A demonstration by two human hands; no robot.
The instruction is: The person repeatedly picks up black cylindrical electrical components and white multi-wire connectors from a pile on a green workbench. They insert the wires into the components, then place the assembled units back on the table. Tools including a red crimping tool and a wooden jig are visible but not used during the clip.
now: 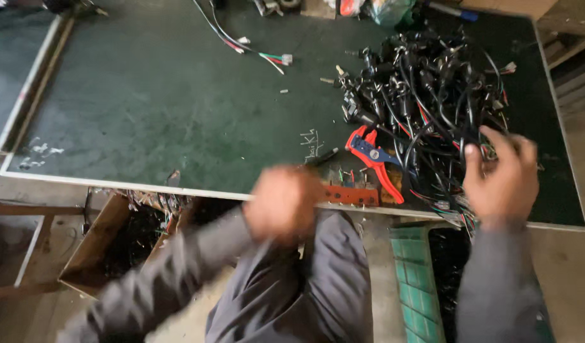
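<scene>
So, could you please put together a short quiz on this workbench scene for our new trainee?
1. True or false: the right hand reaches into the tangle of black wires.
2. Which tool lies between the two hands on the green table? A) a hammer B) a red and blue wire stripper C) a soldering iron
3. Can you tell what the left hand holds?

Key:
1. True.
2. B.
3. No; the left hand is blurred at the table's near edge, so its grip cannot be made out.
</scene>
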